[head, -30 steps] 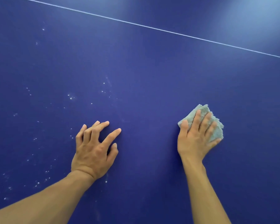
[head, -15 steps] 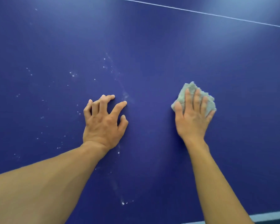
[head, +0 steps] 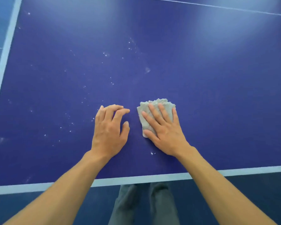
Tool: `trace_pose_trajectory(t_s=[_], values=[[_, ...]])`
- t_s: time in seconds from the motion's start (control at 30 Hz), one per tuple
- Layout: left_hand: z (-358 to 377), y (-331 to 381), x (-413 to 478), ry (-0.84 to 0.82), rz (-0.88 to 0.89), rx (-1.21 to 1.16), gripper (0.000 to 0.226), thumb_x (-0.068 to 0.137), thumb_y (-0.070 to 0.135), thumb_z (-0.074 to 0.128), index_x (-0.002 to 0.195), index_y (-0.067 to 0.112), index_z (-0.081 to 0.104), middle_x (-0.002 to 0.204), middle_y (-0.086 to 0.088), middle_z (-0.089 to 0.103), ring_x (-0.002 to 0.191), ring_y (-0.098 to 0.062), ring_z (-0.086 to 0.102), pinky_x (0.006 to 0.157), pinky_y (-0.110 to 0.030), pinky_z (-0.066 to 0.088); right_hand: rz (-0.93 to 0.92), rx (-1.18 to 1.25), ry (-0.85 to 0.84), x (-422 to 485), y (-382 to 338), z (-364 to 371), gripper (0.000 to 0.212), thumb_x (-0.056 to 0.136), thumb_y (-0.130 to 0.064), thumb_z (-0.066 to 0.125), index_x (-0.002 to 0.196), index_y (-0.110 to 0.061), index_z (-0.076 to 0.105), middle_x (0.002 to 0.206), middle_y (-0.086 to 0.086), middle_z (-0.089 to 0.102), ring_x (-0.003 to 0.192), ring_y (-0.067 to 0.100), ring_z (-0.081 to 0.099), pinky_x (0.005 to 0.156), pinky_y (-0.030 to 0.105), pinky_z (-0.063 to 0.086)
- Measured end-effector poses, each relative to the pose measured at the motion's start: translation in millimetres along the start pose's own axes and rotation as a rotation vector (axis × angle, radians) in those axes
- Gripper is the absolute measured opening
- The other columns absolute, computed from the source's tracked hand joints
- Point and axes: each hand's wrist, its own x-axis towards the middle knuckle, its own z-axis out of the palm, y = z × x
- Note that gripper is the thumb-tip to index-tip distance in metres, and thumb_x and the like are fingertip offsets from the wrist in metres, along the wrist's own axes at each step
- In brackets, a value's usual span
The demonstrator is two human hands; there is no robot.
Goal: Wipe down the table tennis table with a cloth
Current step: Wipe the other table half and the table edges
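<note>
The blue table tennis table (head: 201, 78) fills the head view, with white edge lines near me and at the left. A folded grey-green cloth (head: 147, 111) lies on it a little right of centre. My right hand (head: 164, 130) lies flat on the cloth with straight fingers and presses it to the surface. My left hand (head: 109, 130) rests on the bare table just left of the cloth, fingers spread and slightly bent, holding nothing. White specks (head: 106, 54) are scattered over the left half of the table, and a small clump of specks (head: 152, 153) sits by my right wrist.
The near table edge (head: 136, 180) runs across the bottom, the left table edge (head: 5, 59) up the side. My legs in grey trousers (head: 133, 203) stand on the dark blue floor below the edge. A thin white centre line (head: 225, 7) crosses the top right.
My right hand has drawn the cloth back toward me and leftward, close to my left hand. The view has pulled back, so the near and left table edges now show.
</note>
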Motion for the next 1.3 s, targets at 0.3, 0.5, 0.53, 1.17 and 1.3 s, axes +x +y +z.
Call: trace_pose_trajectory(t_s=[0.3,0.5,0.53,1.17,1.3], values=[[-21,-26,-117,-0.007,-0.167,0.215,0.046,0.094,0.037,0.046,0.131,0.017,0.065,0.140,-0.010,0.051,0.132,-0.033,0.047,0.125,-0.057,0.016,0.886,0.226,0.062,-56,6,0,0.079,0.089,-0.065,-0.003,0.164,-0.039,-0.010,0.174,-0.004,-0.013,0.159,0.025,-0.015,0.122,0.067,-0.008],[-15,-34,-127,-0.004,-0.201,0.285,0.048,0.097,0.040,0.040,0.132,0.017,0.062,0.143,-0.011,0.046,0.136,-0.034,0.041,0.125,-0.058,0.013,0.134,0.057,0.015,-73,-73,30,0.067,0.104,-0.062,0.019,0.165,-0.037,0.011,0.175,-0.007,-0.002,0.161,0.027,-0.007,0.123,0.068,-0.002],[-14,-35,-127,-0.005,-0.198,0.295,0.049,0.096,0.042,0.040,0.133,0.017,0.061,0.144,-0.011,0.045,0.137,-0.034,0.041,0.125,-0.057,0.012,0.072,0.035,0.020,-85,-73,35,0.065,0.106,-0.062,0.020,0.165,-0.037,0.013,0.175,-0.006,0.002,0.161,0.028,-0.003,0.123,0.069,0.004],[-7,-40,-130,0.015,-0.154,0.366,0.052,0.092,0.045,0.040,0.130,0.018,0.063,0.144,-0.013,0.044,0.137,-0.037,0.039,0.122,-0.061,0.013,1.051,0.211,0.114,-48,110,-12,0.068,0.102,-0.057,0.008,0.165,-0.033,-0.007,0.174,0.000,-0.009,0.160,0.029,-0.013,0.120,0.072,-0.006],[-7,-40,-129,0.007,-0.151,0.377,0.052,0.092,0.044,0.039,0.130,0.018,0.063,0.144,-0.014,0.043,0.138,-0.037,0.039,0.122,-0.062,0.013,0.660,0.106,0.083,-36,40,-1,0.067,0.105,-0.055,0.016,0.166,-0.034,-0.005,0.175,-0.003,-0.007,0.160,0.028,-0.009,0.122,0.069,-0.005]])
